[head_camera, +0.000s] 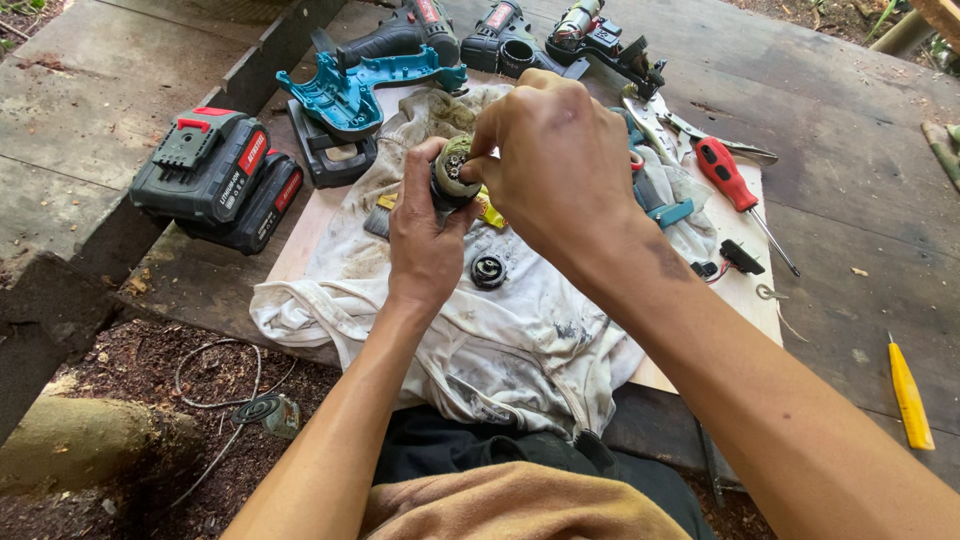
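Drill gearbox (452, 178): cylindrical, long axis tilted, open end toward camera; clasped in left hand (425, 235), right hand (555, 165) pinching its rim; above stained white cloth (500, 330) on weathered wooden desk (860, 190); outdoors, bare soil below.

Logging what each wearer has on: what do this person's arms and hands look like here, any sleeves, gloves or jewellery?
Both arms are bare to the frame edge, with no sleeves in view. The left hand and right hand wear no gloves, rings or watch. Dark grease smudges mark the right wrist and forearm.
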